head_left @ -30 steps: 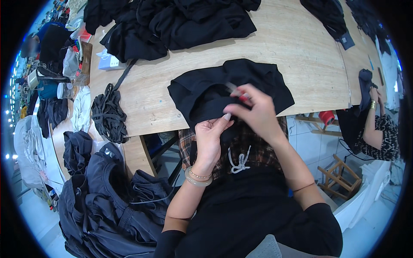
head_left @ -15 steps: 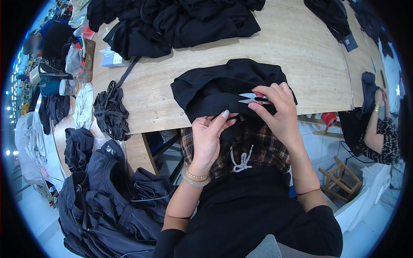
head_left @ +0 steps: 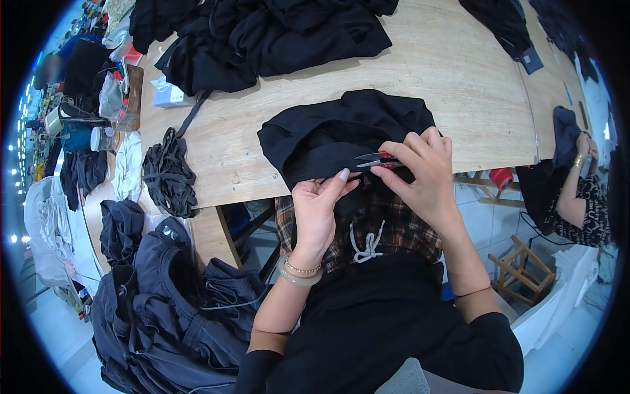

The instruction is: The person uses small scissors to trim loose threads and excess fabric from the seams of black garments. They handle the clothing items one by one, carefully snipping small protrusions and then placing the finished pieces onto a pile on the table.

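Thread snips at a black garment on the table edge

Head view: the right hand has its fingers closed around small snips; the left hand pinches the black garment, which overhangs the table edge. Keeping the cloth taut should help. Bare wood lies beyond; a strap bundle sits left.

Left hand pinched the lower edge of a black garment hanging off the wooden table. Right hand held small thread snips, blades pointing left at the fabric, close to the left fingertips. Heap of black garments lay at the table's far side, bundle of black cords near its left edge. Another person sat at right.
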A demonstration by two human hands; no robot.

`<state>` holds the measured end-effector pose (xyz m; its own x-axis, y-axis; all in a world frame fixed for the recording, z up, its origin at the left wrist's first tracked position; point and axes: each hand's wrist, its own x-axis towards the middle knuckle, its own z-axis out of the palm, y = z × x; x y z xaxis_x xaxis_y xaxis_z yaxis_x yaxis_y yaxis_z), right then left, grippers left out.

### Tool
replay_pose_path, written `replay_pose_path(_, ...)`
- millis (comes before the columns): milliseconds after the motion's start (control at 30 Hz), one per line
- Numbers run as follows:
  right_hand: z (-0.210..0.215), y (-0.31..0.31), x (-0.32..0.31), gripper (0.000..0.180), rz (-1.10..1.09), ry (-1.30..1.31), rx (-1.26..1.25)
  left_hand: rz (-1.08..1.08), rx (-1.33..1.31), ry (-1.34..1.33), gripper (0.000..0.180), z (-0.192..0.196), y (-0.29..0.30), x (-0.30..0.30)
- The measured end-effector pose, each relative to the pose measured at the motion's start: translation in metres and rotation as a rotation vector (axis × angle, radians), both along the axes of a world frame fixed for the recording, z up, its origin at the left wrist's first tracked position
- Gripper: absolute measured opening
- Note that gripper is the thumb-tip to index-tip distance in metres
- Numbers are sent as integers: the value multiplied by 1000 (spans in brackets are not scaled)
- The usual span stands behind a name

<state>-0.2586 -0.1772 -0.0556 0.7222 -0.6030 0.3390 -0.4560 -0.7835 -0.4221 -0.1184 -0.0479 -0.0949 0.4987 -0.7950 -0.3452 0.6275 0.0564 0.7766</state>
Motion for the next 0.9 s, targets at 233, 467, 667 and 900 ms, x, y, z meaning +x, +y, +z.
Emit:
replay_pose_path(233, 4, 0, 2, 30, 30, 4, -16, 5, 2, 5, 20, -1, 0, 0)
replay_pose_path(467, 4, -1, 3, 30, 30, 3, -11, -1, -10, 22, 20, -1, 1, 1)
replay_pose_path(667, 2, -4, 4, 30, 42, -25, -13, 2, -13, 34, 20, -2, 2, 2)
replay_pose_path(900, -1, -6, 5, 30, 51, -31, -14, -10, -3, 69, 20, 0, 2, 3)
